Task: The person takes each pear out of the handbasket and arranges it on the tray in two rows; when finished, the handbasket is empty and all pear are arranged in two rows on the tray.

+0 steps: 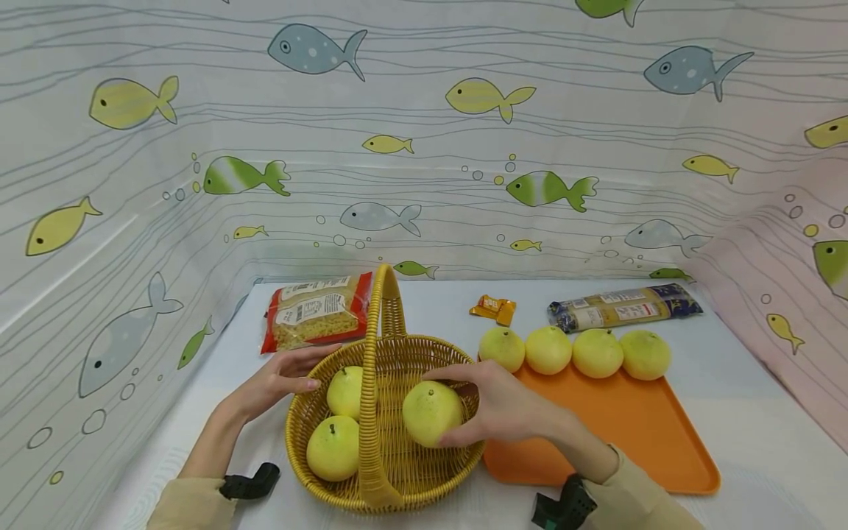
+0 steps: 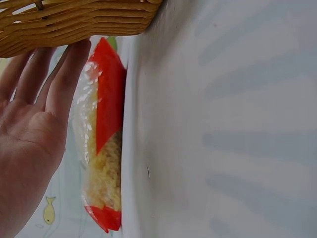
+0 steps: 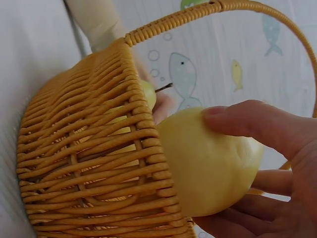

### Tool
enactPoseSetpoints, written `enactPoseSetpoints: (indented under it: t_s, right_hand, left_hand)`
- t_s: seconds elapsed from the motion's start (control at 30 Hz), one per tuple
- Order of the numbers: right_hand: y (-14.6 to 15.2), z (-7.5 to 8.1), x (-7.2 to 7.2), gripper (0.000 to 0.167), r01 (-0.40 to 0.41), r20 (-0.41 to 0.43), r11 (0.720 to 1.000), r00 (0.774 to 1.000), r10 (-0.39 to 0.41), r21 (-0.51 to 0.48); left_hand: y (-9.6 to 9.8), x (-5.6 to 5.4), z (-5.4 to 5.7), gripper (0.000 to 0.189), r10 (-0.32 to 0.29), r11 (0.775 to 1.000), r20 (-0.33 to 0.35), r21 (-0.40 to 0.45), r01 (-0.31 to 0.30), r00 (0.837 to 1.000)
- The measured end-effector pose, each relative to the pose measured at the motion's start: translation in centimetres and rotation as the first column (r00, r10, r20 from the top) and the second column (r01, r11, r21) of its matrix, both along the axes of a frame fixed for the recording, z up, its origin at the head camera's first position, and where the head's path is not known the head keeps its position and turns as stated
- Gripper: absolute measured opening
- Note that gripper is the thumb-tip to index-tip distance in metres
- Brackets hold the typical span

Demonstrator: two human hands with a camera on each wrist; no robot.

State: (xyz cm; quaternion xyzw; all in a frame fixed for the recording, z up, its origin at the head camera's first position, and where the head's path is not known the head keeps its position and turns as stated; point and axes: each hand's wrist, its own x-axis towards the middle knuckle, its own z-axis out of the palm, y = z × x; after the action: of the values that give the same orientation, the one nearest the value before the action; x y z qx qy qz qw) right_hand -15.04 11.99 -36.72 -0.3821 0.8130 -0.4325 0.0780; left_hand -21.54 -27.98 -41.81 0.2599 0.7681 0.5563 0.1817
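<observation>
Left hand (image 1: 281, 377) at left side of basket (image 1: 424, 502), fingers loosely extended, holding nothing. Inside, two pears (image 1: 333, 449) left of handle (image 1: 370, 390). Right of handle, third pear (image 1: 429, 414) over basket, gripped by right hand (image 1: 500, 403), thumb and fingers curled round it. Farther right, orange tray (image 1: 623, 434), four pears (image 1: 598, 353) lined along far edge.

round yellow-green pear (image 1: 432, 414), smooth skin, stem end up, over the right half of the wicker basket (image 1: 430, 482), poking above the rim; hard to tell if it touches the bottom. basket golden-brown, upright, arched handle (image 1: 369, 383) across the middle. two more pears (image 1: 333, 447) inside, left of handle, stems up.
</observation>
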Motion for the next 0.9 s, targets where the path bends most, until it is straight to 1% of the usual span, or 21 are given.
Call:
enactPoseSetpoints:
  t_s: [0.17,0.4,0.57,0.9]
  right_hand:
    - [0.4,0.4,0.1,0.068,0.018,0.034,1.0,0.999,-0.018,-0.017]
    - [0.9,0.8,-0.1,0.069,0.03,0.023,0.999,0.999,-0.029,-0.023]
    - [1.2,1.1,-0.3,0.068,0.03,0.039,0.999,0.999,-0.029,-0.028]
    - [2.1,1.6,-0.4,0.068,0.065,-0.001,0.997,0.998,-0.065,-0.041]
  left_hand:
    - [0.1,0.0,0.0,0.058,0.0,1.0,0.002,-0.001,0.0,1.0]
    - [0.1,-0.1,0.0,0.058,-0.01,1.0,-0.011,0.005,0.011,1.0]
    - [0.0,-0.1,-0.1,0.058,-0.014,1.0,-0.009,0.008,0.014,1.0]
    - [0.1,0.0,0.0,0.058,-0.01,1.0,-0.005,0.008,0.01,1.0]
